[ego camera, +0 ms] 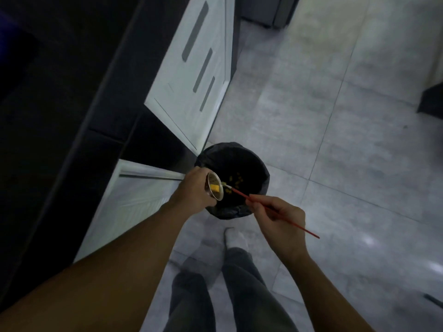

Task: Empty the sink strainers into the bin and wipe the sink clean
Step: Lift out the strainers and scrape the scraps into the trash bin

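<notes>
strainer: the outer wall is behind the left hand; only the rim and part of the inside show. The yellow piece in it is too small to name.
stick: the middle is covered by the right hand; the pale tip is too small to tell what it is.
bin: the near rim is behind the left hand and the strainer; the yellow bits inside are too small to name.
counter: too dark to read, cut off by the left edge.
foot: blurred.
legs: cut off by the bottom edge.
dark object: cut off by the right edge, kind not clear.
</notes>
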The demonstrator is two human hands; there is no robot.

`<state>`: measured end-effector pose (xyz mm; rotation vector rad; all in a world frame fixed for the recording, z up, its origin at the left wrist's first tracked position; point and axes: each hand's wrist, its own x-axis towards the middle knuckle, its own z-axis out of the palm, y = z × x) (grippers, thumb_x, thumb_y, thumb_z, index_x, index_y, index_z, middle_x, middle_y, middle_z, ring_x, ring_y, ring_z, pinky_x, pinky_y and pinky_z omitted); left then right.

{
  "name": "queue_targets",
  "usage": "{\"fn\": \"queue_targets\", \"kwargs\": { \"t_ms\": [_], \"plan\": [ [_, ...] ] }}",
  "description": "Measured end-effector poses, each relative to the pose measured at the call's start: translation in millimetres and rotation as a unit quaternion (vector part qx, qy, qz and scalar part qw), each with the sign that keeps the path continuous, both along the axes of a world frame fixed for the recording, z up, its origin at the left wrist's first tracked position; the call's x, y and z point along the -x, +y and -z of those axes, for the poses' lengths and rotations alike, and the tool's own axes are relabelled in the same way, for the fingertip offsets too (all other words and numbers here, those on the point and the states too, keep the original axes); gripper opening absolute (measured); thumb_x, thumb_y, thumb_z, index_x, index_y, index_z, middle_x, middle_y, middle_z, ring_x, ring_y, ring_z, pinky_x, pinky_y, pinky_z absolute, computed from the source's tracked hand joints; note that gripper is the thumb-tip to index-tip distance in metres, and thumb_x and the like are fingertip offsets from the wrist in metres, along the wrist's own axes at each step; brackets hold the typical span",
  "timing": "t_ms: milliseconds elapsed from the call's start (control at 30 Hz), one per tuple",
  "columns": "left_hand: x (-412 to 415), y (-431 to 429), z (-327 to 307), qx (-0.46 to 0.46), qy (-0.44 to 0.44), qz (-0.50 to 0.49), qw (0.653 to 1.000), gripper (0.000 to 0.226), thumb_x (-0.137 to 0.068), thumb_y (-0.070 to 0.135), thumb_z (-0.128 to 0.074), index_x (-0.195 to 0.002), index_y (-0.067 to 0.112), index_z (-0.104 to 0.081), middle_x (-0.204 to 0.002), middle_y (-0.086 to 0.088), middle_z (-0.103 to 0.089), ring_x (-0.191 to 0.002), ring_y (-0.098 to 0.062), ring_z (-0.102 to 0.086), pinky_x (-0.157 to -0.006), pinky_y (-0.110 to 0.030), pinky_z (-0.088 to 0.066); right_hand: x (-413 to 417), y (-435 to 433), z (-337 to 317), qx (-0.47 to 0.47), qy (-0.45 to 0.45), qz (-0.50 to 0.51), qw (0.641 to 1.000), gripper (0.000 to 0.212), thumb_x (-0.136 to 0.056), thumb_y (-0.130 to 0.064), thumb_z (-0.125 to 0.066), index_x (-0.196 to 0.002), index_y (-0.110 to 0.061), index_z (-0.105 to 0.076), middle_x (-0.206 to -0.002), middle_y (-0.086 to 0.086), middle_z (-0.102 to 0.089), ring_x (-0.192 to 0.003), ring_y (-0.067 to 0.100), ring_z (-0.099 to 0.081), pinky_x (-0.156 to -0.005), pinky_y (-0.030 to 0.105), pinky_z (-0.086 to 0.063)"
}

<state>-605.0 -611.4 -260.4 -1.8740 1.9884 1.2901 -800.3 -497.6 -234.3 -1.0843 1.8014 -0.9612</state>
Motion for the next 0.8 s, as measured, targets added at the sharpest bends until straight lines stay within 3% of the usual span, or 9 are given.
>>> {"fn": "queue_targets", "kwargs": {
  "t_ms": [100,200,367,600,700,800],
  "plan": [
    [5.8,1.0,-12.6,0.020,0.010,-0.002,1.000,0.068,-0.064,0.019,-0.088,-0.124,0.016,-0.058,-0.122,-0.005,-0.052,-0.113,-0.024,-0.055,-0.094,-0.041,-0.053,-9.9,-1.5,-9.9,0.014,-0.038,-0.029,0.999,0.018,-0.090,-0.008,-0.072,-0.103,-0.020,-0.078,-0.092,-0.013,-0.078,-0.084,0.008,-0.075,-0.077,0.023,-0.060],
    [9.1,2.6,-18.7,0.033,0.002,0.008,0.999,0.067,-0.061,0.021,-0.087,-0.122,0.016,-0.059,-0.123,-0.005,-0.050,-0.115,-0.024,-0.051,-0.090,-0.034,-0.050,-21.7,-1.3,-8.8,0.008,-0.019,-0.037,0.999,0.021,-0.088,-0.007,-0.074,-0.100,-0.024,-0.079,-0.089,-0.014,-0.076,-0.080,0.002,-0.073,-0.076,0.018,-0.059],
    [6.5,3.6,-25.4,0.025,-0.031,0.016,0.999,0.060,-0.061,0.025,-0.087,-0.114,0.016,-0.062,-0.124,-0.008,-0.049,-0.120,-0.027,-0.048,-0.095,-0.040,-0.050,-19.1,9.5,-3.4,0.017,0.015,0.000,1.000,0.016,-0.089,-0.010,-0.073,-0.102,-0.017,-0.079,-0.090,-0.011,-0.076,-0.077,0.005,-0.072,-0.071,0.016,-0.058],
    [-0.6,8.6,-47.3,0.018,-0.045,0.003,0.999,0.081,-0.063,0.027,-0.089,-0.132,0.016,-0.049,-0.133,-0.006,-0.049,-0.125,-0.027,-0.049,-0.100,-0.044,-0.050,1.2,26.2,-22.3,-0.023,0.042,0.011,0.999,0.021,-0.091,-0.009,-0.071,-0.104,-0.023,-0.077,-0.092,-0.015,-0.075,-0.079,0.003,-0.072,-0.073,0.016,-0.059],
    [-4.6,7.9,-73.4,0.005,0.003,-0.035,0.999,0.099,-0.059,0.028,-0.091,-0.142,0.023,-0.038,-0.140,-0.001,-0.050,-0.127,-0.025,-0.052,-0.101,-0.047,-0.052,7.2,25.8,-42.6,-0.006,0.060,0.025,0.998,0.021,-0.091,-0.006,-0.070,-0.104,-0.022,-0.077,-0.094,-0.011,-0.076,-0.083,0.002,-0.072,-0.077,0.014,-0.058],
    [-12.5,9.1,-106.3,0.014,0.047,-0.072,0.996,0.102,-0.054,0.030,-0.090,-0.141,0.029,-0.038,-0.138,0.001,-0.051,-0.123,-0.024,-0.054,-0.098,-0.047,-0.054,7.0,18.1,-73.5,0.036,0.088,0.021,0.995,0.025,-0.090,-0.003,-0.068,-0.106,-0.021,-0.076,-0.097,-0.011,-0.074,-0.089,-0.002,-0.070,-0.079,0.010,-0.055]
  ]
}}
